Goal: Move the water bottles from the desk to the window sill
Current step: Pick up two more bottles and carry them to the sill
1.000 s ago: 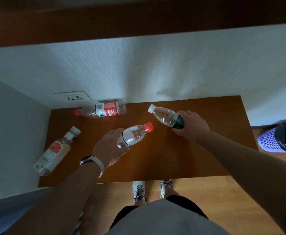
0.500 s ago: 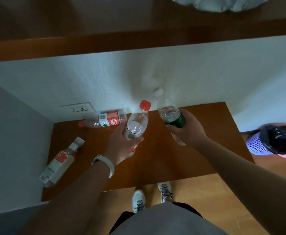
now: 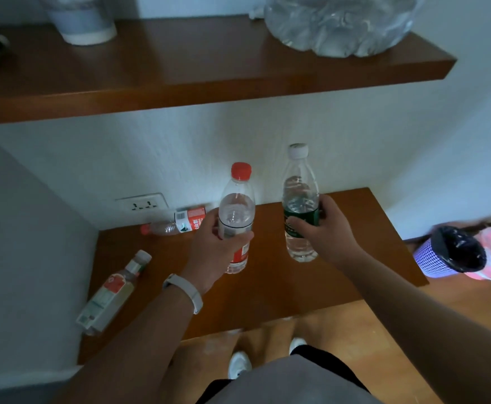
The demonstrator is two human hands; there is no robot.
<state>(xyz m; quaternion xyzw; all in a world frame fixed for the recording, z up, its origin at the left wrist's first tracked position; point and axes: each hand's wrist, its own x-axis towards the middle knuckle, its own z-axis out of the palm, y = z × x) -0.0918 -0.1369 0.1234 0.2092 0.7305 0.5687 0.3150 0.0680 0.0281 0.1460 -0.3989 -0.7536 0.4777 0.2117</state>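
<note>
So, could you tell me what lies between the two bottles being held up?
Nothing: in the head view only bare desk and wall show between the red-capped bottle and the white-capped bottle.

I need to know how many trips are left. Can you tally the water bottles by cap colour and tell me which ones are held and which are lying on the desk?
Red cap: 2, one upright in the left hand at, one lying on the desk at
White cap: 2, one upright in the right hand at, one lying at
Total: 4 bottles, 2 held, 2 on the desk
</note>
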